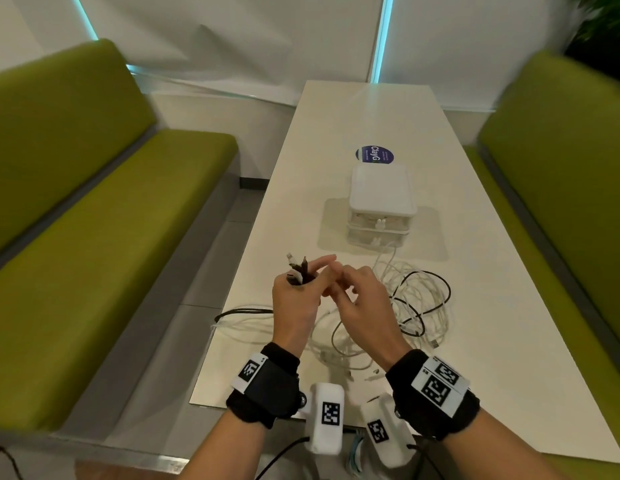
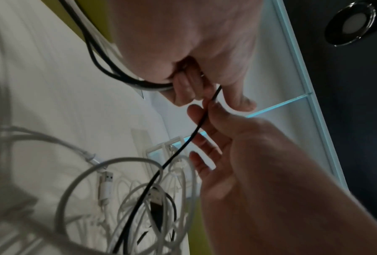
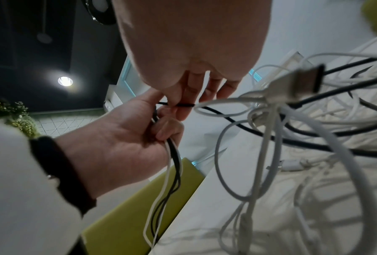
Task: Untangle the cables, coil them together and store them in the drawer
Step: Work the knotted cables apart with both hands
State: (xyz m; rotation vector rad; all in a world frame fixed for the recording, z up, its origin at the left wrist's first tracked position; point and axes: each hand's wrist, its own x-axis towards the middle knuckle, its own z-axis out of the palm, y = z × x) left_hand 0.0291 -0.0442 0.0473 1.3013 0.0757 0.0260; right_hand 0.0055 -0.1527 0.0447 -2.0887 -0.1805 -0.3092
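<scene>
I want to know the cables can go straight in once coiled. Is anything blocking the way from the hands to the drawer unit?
Nothing stands on the table between the cables and the drawer unit, but both its drawers look shut, so one needs opening first.

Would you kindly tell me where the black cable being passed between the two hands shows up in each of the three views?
Head view: the black cable loops through the pile right of the hands; its held stretch is hidden.
Left wrist view: it runs diagonally through the centre, from the fingers down to the pile.
Right wrist view: it is pinched at centre, trailing right.
Shared landmark: the white drawer unit.
</scene>
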